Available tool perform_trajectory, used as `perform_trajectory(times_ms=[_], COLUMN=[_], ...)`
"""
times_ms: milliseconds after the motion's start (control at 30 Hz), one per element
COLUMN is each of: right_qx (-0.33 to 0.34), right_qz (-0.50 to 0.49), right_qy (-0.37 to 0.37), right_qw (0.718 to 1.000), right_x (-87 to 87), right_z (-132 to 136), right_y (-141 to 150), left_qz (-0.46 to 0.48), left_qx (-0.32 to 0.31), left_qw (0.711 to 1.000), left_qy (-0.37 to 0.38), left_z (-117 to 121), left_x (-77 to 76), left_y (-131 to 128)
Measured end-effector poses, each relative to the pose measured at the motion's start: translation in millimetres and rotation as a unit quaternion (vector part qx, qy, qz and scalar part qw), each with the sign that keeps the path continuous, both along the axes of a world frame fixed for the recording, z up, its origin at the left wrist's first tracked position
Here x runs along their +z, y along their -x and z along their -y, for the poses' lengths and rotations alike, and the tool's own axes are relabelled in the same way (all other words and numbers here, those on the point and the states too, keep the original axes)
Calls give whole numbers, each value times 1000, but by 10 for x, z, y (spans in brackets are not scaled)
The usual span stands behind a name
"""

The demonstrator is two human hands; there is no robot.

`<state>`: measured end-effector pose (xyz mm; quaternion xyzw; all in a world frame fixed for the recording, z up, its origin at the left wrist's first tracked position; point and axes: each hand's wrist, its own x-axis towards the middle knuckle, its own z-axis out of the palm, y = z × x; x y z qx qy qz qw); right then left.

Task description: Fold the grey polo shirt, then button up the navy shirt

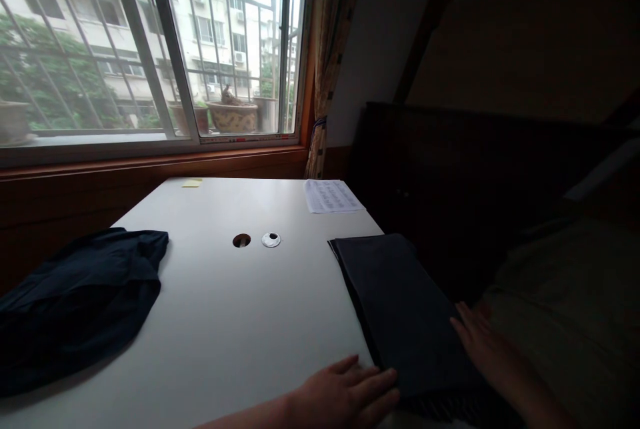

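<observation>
A dark, flat piece of folded cloth (400,309) lies along the right side of the white table (225,322). At its lower left edge rests my left hand (350,389), fingers stretched out and the fingertips over the cloth's border. My right hand (483,345) is at the cloth's right edge, its fingers extended and touching or very near the fabric; the dim light hides the exact contact. On the table's left side a second dark blue garment (85,295) lies loosely bunched.
Printed sheets of paper (333,196) lie at the table's far right corner, and a yellow sticky note (191,183) at the far left. Mid-table are a round cable hole (241,241) and a white grommet cover (271,240). A barred window and a curtain (320,82) stand behind.
</observation>
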<state>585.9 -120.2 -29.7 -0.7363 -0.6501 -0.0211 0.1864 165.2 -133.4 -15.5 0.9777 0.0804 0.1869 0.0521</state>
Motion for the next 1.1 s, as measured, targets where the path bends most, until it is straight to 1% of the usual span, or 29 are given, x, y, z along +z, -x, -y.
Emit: perform_trajectory(times_ms=[67,100,167,200,300,367,433,533,600,667,733,800,867,933,967,1033,1100], right_qx=[-25,-23,16,48,126,151,146,119,113,113,117,128,141,164,181,220,262], right_qz=[8,13,21,20,15,34,62,106,131,151,164,170,169,161,154,133,107], right_qy=[-19,-28,-34,-21,34,70,93,79,56,35,14,-19,-63,-102,-115,-131,-127], right_qw=[999,999,999,998,991,985,983,984,983,981,979,977,973,968,965,958,951], right_x=[84,135,241,288,375,372,322,202,129,88,97,155,241,326,360,401,412], right_z=[-53,-82,-126,-136,-110,-61,-16,20,30,40,55,73,89,102,108,117,126], right_y=[64,143,402,573,1129,1416,1563,1564,1520,1518,1587,1724,1906,2107,2209,2416,2629], left_qz=[-7,-11,-22,-30,-54,-57,-43,-16,0,4,-12,-21,-18,-14,-10,-8,-18], left_qx=[-6,-5,13,34,129,196,264,369,446,520,604,683,754,805,816,833,834], left_qw=[999,998,995,993,983,973,960,929,894,852,791,720,647,585,570,550,551], left_qy=[37,57,93,107,123,108,78,13,-26,-61,-95,-120,-112,-98,-93,-62,-36], left_z=[-11,-21,-54,-78,-191,-304,-437,-625,-707,-734,-700,-621,-522,-430,-394,-345,-324], left_x=[23,53,137,180,258,245,197,145,159,205,246,238,157,16,-62,-199,-274], left_y=[139,224,420,529,903,1206,1570,2234,2730,3237,3728,4183,4589,4930,5071,5282,5394])
